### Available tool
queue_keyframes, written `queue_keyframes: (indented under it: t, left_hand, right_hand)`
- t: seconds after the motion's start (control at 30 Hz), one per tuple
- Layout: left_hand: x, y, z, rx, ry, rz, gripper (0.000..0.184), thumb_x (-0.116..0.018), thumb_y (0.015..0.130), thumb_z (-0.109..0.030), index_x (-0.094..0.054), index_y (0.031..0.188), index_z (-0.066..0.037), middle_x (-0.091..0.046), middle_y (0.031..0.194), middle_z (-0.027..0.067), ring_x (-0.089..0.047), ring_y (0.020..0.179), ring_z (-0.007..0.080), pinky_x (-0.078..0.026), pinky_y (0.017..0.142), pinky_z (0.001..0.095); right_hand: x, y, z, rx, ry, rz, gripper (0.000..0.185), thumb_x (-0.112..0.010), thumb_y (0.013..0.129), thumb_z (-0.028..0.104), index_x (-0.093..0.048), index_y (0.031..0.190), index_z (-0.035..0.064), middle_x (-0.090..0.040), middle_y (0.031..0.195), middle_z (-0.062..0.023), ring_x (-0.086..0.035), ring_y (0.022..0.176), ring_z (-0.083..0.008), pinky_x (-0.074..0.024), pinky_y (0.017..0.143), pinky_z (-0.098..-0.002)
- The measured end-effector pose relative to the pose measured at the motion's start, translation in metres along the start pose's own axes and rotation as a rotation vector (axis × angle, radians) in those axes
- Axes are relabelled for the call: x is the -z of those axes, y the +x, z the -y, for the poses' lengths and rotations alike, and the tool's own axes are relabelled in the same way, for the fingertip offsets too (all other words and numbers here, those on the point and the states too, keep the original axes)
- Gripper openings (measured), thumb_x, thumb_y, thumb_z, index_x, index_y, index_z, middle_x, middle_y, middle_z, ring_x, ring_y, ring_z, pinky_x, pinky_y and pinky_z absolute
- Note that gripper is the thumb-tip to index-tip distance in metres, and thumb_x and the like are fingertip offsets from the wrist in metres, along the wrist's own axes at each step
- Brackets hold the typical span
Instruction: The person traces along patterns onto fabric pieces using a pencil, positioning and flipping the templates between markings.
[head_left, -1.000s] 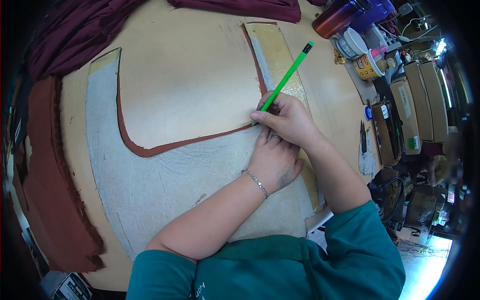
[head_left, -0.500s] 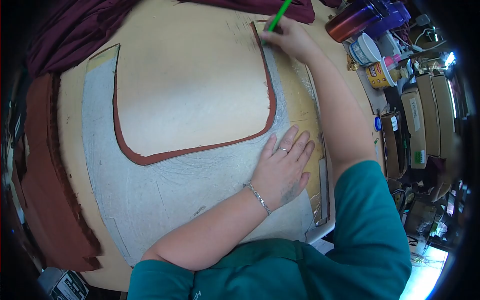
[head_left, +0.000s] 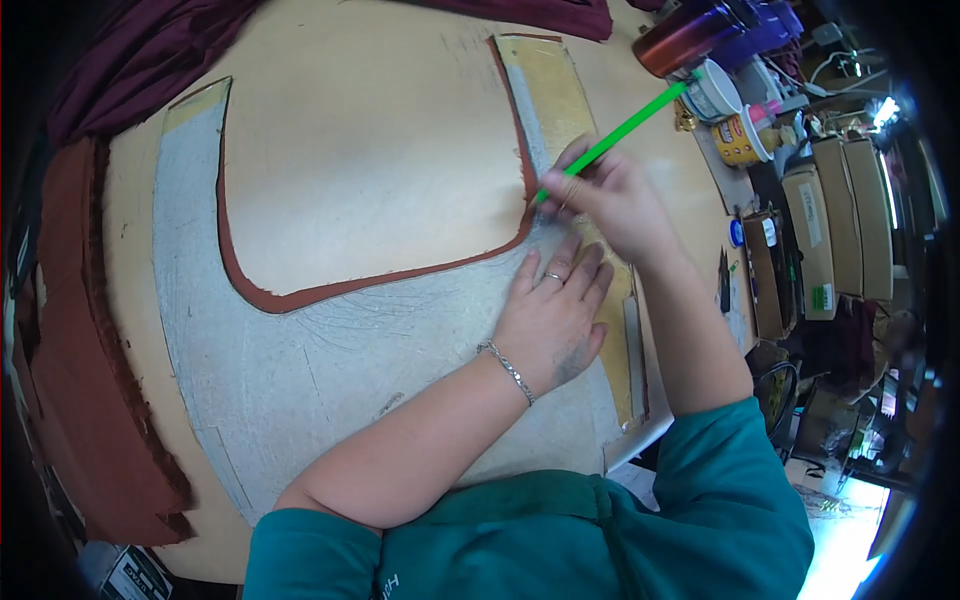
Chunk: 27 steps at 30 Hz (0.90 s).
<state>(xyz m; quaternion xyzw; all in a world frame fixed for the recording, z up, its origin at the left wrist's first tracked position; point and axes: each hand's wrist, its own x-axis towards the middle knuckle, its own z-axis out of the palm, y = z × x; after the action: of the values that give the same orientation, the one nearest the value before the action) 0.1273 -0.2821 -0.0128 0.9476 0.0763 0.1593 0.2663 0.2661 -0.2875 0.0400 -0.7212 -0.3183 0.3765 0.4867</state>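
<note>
My left hand (head_left: 550,320) lies flat with fingers spread on a large grey U-shaped pattern piece (head_left: 300,380), which has yellowish strips at its right side and upper ends. Reddish-brown fabric (head_left: 400,276) shows as a narrow strip along the inner curve of the pattern. In my right hand (head_left: 615,200) is a slim green pencil (head_left: 630,130), pinched between thumb and fingers. Its lower end is at the pattern's inner edge, near the right bend, just above my left fingers. The right fingers are slightly blurred.
Folded reddish-brown fabric (head_left: 90,360) lies along the table's left side. Maroon cloth (head_left: 160,60) is bunched at the far left. At the far right stand a metallic tumbler (head_left: 680,40), a white tub (head_left: 712,92) and a yellow tub (head_left: 738,142). Cardboard boxes (head_left: 850,220) are beyond.
My right hand has come down the pattern's inner edge with the pencil, from the upper right end to the right bend. My left hand stays flat on the pattern; the view has shifted slightly.
</note>
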Motion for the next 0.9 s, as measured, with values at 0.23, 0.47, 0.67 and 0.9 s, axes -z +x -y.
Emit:
queue_keyframes:
  t: [0.23, 0.47, 0.67, 0.9]
  left_hand:
    - [-0.003, 0.000, 0.004, -0.038, 0.035, 0.046, 0.045, -0.049, 0.078, -0.035, -0.051, 0.114, -0.007, -0.052, 0.114, 0.0115, -0.040, 0.116, 0.0253, -0.026, 0.097, 0.0485]
    - [0.004, 0.003, 0.001, -0.008, 0.069, 0.142, 0.045, -0.049, 0.079, -0.036, -0.050, 0.115, -0.009, -0.052, 0.115, 0.0093, -0.039, 0.117, 0.0230, -0.025, 0.099, 0.0456]
    - [0.002, 0.000, 0.000, 0.004, -0.004, 0.029, 0.052, -0.055, 0.077, -0.034, -0.047, 0.123, -0.013, -0.040, 0.131, 0.0048, -0.028, 0.127, 0.0203, -0.023, 0.101, 0.0440]
    - [0.002, 0.001, -0.001, 0.018, -0.006, 0.061, 0.053, -0.056, 0.076, -0.034, -0.047, 0.124, -0.014, -0.038, 0.133, 0.0034, -0.027, 0.128, 0.0201, -0.022, 0.101, 0.0448]
  right_hand:
    - [-0.037, -0.018, -0.010, -0.013, -0.254, 0.052, 0.017, -0.067, 0.077, 0.008, -0.053, 0.085, 0.0025, -0.056, 0.075, -0.0014, -0.053, 0.073, -0.0074, -0.0447, 0.066, -0.0229]
    - [-0.028, -0.023, -0.008, 0.144, -0.504, 0.046, 0.019, -0.066, 0.078, 0.015, -0.055, 0.085, 0.0019, -0.062, 0.076, -0.0093, -0.060, 0.074, -0.0163, -0.0467, 0.067, -0.0313]
    - [0.019, 0.030, -0.009, 0.207, -0.567, 0.084, 0.017, -0.065, 0.080, 0.013, -0.053, 0.088, 0.0045, -0.058, 0.080, -0.0015, -0.054, 0.078, -0.0084, -0.0437, 0.072, -0.0252]
    - [0.036, 0.145, -0.019, 0.467, -0.411, -0.046, 0.023, -0.067, 0.078, 0.019, -0.055, 0.089, 0.0031, -0.059, 0.075, -0.0041, -0.054, 0.069, -0.0104, -0.0452, 0.063, -0.0261]
